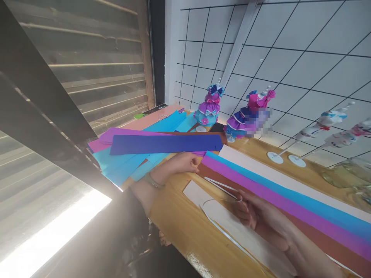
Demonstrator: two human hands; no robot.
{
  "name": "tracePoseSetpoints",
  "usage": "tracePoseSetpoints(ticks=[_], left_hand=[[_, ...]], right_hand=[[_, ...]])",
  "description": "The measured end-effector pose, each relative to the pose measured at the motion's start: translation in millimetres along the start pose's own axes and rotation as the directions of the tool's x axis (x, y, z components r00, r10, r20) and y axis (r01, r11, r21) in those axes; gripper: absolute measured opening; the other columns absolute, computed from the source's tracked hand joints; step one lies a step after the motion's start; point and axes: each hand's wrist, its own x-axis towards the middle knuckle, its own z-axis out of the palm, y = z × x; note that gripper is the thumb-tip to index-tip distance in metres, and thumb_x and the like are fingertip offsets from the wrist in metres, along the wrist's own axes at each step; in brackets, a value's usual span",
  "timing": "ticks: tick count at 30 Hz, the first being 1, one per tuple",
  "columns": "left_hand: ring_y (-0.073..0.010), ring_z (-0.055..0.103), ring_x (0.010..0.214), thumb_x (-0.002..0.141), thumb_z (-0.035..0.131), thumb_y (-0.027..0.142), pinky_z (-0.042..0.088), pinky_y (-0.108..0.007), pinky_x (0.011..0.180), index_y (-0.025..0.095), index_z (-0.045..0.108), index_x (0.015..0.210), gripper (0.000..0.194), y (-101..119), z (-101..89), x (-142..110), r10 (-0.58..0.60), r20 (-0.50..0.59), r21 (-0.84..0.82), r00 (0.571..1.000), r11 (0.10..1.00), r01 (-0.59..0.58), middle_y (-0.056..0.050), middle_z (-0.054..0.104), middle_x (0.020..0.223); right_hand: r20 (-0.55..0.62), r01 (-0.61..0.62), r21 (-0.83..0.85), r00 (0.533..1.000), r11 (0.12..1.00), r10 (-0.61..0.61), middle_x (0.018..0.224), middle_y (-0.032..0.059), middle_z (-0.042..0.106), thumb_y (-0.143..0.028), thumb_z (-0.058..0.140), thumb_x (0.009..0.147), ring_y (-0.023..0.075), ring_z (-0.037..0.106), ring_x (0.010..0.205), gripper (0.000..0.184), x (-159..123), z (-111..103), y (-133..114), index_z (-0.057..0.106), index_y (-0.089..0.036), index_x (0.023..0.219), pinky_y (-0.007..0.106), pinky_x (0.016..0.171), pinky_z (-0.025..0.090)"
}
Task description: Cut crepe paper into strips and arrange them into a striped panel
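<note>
My right hand (pixel 249 210) is closed around a narrow white strip (pixel 220 186), which runs in a loop from my fingers. A thin white strand (pixel 214 222) curves down over a wide white paper strip (pixel 199 197) on the table, below the hand. My left hand (pixel 185 162) lies by the near ends of long paper strips, its fingers curled in; what they grip, if anything, is hidden. Beside it stretch a purple strip (pixel 246 183), a blue strip (pixel 261 180) and a brown strip (pixel 284 220). Just beyond the left hand lies a dark blue strip (pixel 162 143).
Fanned coloured paper (pixel 116 166) covers the table's left end. Two small dress stands in paper dresses, one turquoise and purple (pixel 211 106) and one dark blue and pink (pixel 243 117), stand by the tiled wall (pixel 269 27). Two plainer stands (pixel 313 127) are right, near a clear bag (pixel 344 175).
</note>
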Motion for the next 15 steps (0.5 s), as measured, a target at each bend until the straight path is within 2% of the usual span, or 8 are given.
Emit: tracePoseSetpoints(ticks=[5, 11, 13, 14, 15], left_hand=[[-0.0126, 0.051, 0.06, 0.062, 0.064, 0.04, 0.028, -0.023, 0.05, 0.02, 0.061, 0.078, 0.025, -5.5, 8.2, 5.3, 0.006, 0.025, 0.018, 1.0, 1.0, -0.007, 0.002, 0.06, 0.07], [-0.0135, 0.053, 0.065, 0.061, 0.064, 0.04, 0.031, -0.023, 0.052, 0.02, 0.061, 0.081, 0.028, -5.0, 6.5, 6.2, -0.017, 0.043, 0.022, 0.999, 1.0, 0.016, 0.001, 0.062, 0.075], [-0.0139, 0.054, 0.067, 0.062, 0.063, 0.04, 0.032, -0.023, 0.053, 0.02, 0.06, 0.084, 0.03, -4.8, 5.4, 5.3, -0.006, 0.035, 0.022, 0.999, 1.0, 0.005, 0.001, 0.062, 0.078], [-0.014, 0.054, 0.068, 0.062, 0.063, 0.041, 0.032, -0.022, 0.053, 0.021, 0.06, 0.085, 0.031, -4.9, 5.0, 4.9, 0.002, 0.033, 0.024, 0.999, 1.0, -0.003, 0.001, 0.062, 0.079], [-0.014, 0.055, 0.068, 0.062, 0.063, 0.041, 0.032, -0.022, 0.053, 0.021, 0.06, 0.086, 0.031, -5.1, 4.8, 4.7, 0.01, 0.033, 0.027, 0.999, 1.0, -0.011, 0.001, 0.062, 0.08]], right_hand=[[-0.138, 0.034, -0.024, 0.99, 0.999, -0.037, 0.057, -0.0062, 0.035, -0.036, 0.064, 0.074, 0.0043, 0.029, 0.042, 0.021, -21.0, -27.5, 3.7, 0.05, -0.02, 0.071, 0.017, 0.037, 0.027], [-0.262, 0.119, 0.067, 0.96, 0.991, -0.098, 0.059, -0.0052, 0.034, -0.035, 0.066, 0.071, 0.0046, 0.028, 0.042, 0.02, -54.6, -57.4, 9.7, 0.052, -0.021, 0.07, 0.017, 0.035, 0.031], [-0.339, 0.172, 0.043, 0.929, 0.984, -0.147, 0.061, -0.0033, 0.039, -0.036, 0.067, 0.069, 0.0048, 0.03, 0.043, 0.02, -66.3, -70.3, 13.5, 0.054, -0.021, 0.07, 0.016, 0.034, 0.032], [-0.396, 0.203, 0.004, 0.899, 0.979, -0.185, 0.063, -0.0018, 0.043, -0.037, 0.068, 0.068, 0.0051, 0.032, 0.043, 0.02, -72.0, -77.8, 15.8, 0.055, -0.022, 0.07, 0.016, 0.033, 0.033], [-0.47, 0.241, -0.072, 0.848, 0.968, -0.246, 0.067, 0.0001, 0.048, -0.039, 0.069, 0.065, 0.0057, 0.034, 0.044, 0.021, -77.6, -86.2, 18.4, 0.056, -0.023, 0.07, 0.017, 0.033, 0.034]])
